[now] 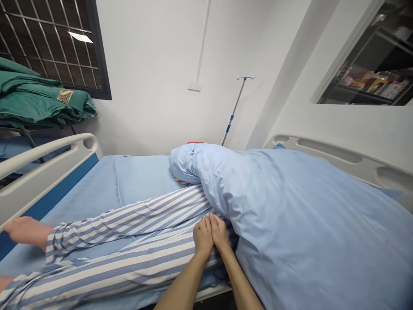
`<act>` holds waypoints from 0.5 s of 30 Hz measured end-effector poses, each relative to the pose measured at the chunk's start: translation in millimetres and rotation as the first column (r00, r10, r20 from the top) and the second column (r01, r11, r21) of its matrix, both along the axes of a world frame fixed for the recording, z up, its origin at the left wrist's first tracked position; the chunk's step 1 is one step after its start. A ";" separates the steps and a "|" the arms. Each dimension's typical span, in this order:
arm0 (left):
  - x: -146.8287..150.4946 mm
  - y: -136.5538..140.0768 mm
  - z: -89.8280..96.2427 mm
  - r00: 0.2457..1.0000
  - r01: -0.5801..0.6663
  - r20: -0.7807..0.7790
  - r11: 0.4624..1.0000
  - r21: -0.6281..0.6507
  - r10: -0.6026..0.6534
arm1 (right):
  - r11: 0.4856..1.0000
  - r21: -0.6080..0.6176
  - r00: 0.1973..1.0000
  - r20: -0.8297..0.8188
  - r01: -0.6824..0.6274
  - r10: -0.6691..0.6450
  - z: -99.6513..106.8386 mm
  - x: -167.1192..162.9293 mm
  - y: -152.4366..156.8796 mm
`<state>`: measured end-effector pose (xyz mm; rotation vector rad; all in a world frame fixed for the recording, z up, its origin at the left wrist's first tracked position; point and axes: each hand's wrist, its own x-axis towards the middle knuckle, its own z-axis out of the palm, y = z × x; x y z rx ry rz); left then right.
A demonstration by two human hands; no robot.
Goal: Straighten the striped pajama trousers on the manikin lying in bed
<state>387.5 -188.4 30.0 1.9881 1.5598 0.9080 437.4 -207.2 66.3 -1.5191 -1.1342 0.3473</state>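
My left hand (203, 234) and my right hand (219, 230) lie side by side, touching, with their fingers curled closed. Both rest on the upper part of blue-and-white striped trousers (135, 258), close to the edge of a light blue quilt (290, 215). My fingertips point down and away, so whatever they grip, if anything, is hidden. The trousers are worn by a person lying on the bed, whose bare foot (27, 230) shows at the left. The quilt covers this person's upper body and is bunched into a thick fold beside my hands.
The bed has a light blue sheet (142, 170), a footboard (48, 165) at left and a headboard (332, 150) at right. Behind it stands an IV pole (237, 103) against the white wall. Green folded bedding (41, 101) is piled below the barred window at far left.
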 end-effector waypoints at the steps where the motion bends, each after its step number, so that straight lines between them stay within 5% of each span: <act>1: -0.7 -0.3 0.9 1.000 -0.004 0.011 1.000 -0.015 0.004 | 1.000 -0.030 0.998 0.064 -0.007 0.009 2.8 0.9 -0.9; 6: -4.8 -2.6 9.8 0.998 0.059 0.019 0.993 -0.101 -0.058 | 0.996 -0.078 0.969 0.248 0.034 -0.013 11.9 13.3 -2.1; 15: 0.4 -1.8 7.2 0.997 0.079 0.032 0.989 -0.121 -0.076 | 0.991 -0.057 0.979 0.170 0.122 -0.110 -16.5 23.4 4.6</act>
